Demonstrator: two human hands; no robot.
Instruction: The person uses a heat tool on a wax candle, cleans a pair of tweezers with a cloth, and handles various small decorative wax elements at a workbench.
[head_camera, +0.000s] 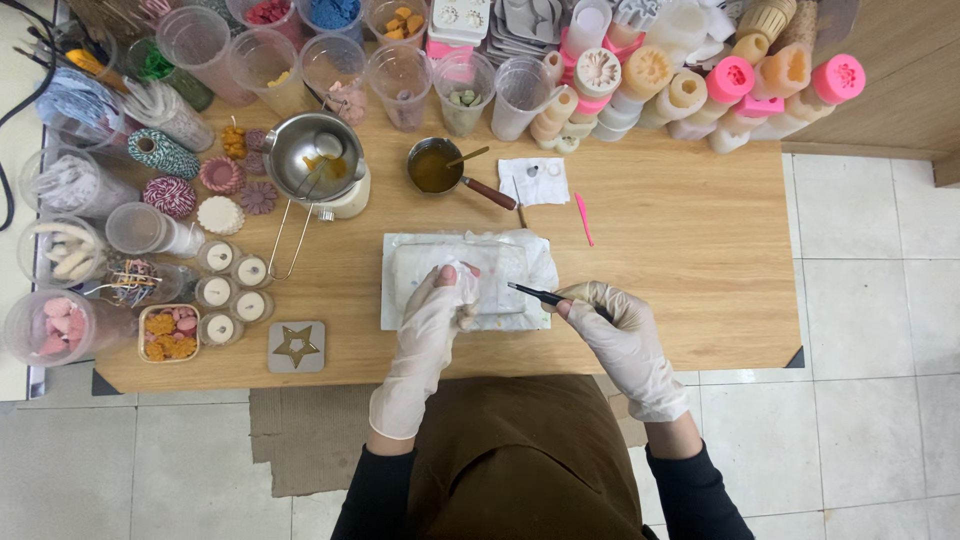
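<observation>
Left hand (437, 305), gloved, fingers curling round small pale piece (465, 316), pinching it over white tray (455, 268). Right hand (612, 322), gloved, closing on thin dark tool (535, 293), tip pointing toward left hand, hovering just beside tray's right edge. Tray sitting on crumpled white sheet (535, 250) under both hands. Beyond right hand, pink stick (583, 219) lying on wooden table (690, 250). Beyond left hand, small pan of amber liquid (434, 168); further left, metal melting pot (312, 158). Left of left hand, star cutout tile (296, 346), small jars (232, 288). Farthest, row of plastic cups (400, 75)
</observation>
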